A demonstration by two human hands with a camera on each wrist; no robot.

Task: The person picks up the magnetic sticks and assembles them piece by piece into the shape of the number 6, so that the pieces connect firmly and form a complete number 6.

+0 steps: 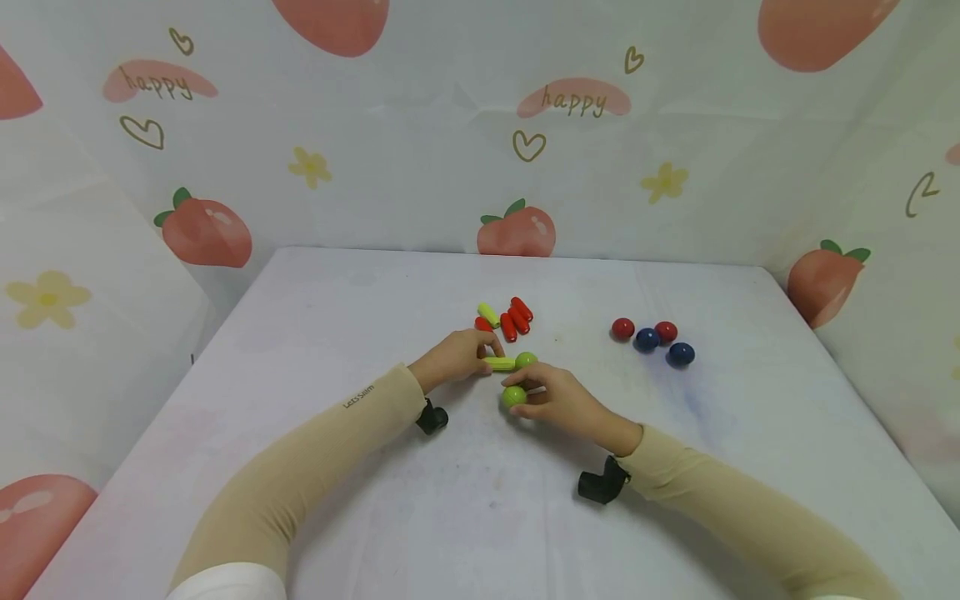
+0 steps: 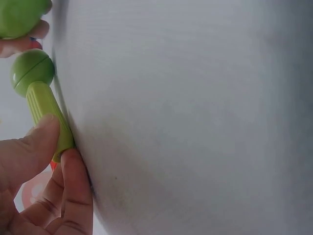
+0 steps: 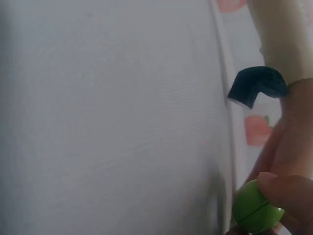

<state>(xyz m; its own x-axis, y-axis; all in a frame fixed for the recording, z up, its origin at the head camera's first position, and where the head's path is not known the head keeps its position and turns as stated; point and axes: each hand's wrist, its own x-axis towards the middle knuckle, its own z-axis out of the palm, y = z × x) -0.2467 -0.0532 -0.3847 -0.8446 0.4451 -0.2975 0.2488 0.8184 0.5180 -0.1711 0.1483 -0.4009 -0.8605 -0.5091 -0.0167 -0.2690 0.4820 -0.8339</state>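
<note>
1. The left hand point(image 1: 457, 358) pinches the ribbed green rod point(image 1: 500, 363), ball-tipped, low over the tabletop point(image 1: 337, 317).
2. The right hand point(image 1: 558, 400) has its fingers curled round a glossy green ball point(image 1: 513, 396).
3. Both pieces look light, rigid and slick; the rod's ribs likely offer the surest hold.

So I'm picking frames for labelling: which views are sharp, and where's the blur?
Head view: evenly lit, sharp, soft shadows under the arms. Left wrist view: the green stick and ball are crisp. Right wrist view: soft throughout, the green ball blurred.
</note>
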